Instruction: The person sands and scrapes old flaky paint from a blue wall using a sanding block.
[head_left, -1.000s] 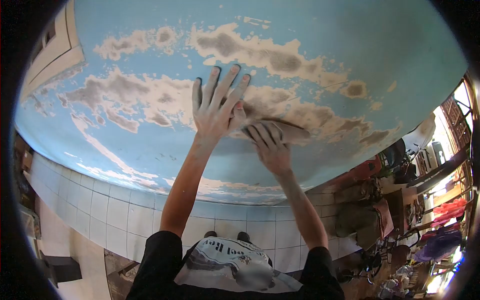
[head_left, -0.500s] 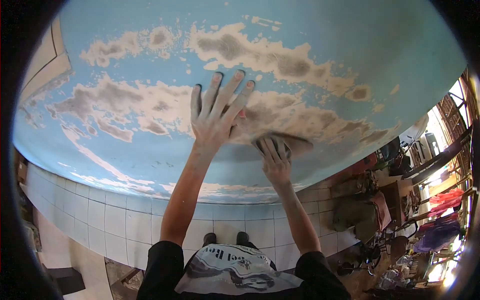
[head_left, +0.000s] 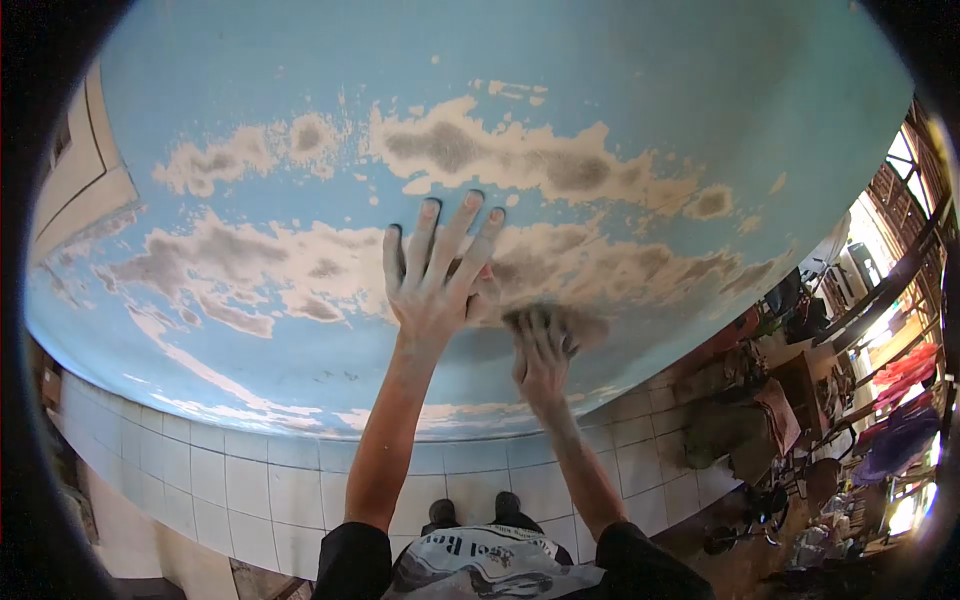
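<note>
A large curved panel painted light blue fills most of the head view. Ragged pale patches with grey centres run across it in bands. My left hand lies flat against the panel over one pale band, its fingers spread. Lower and to the right, my right hand presses a grey sheet of sandpaper to the surface. Part of the sheet sticks out right of the fingers, and the rest is hidden under them. Both the sheet and these fingertips are slightly blurred.
White floor tiles lie below the panel's edge, where my two shoes show. At the right are a heap of dark cloth, a purple bag and assorted clutter. A cream-coloured section adjoins the panel at upper left.
The whole view has shifted, so the panel's patches sit lower. My right hand has slid slightly left over the panel with the sandpaper. My left hand keeps its place on the surface.
</note>
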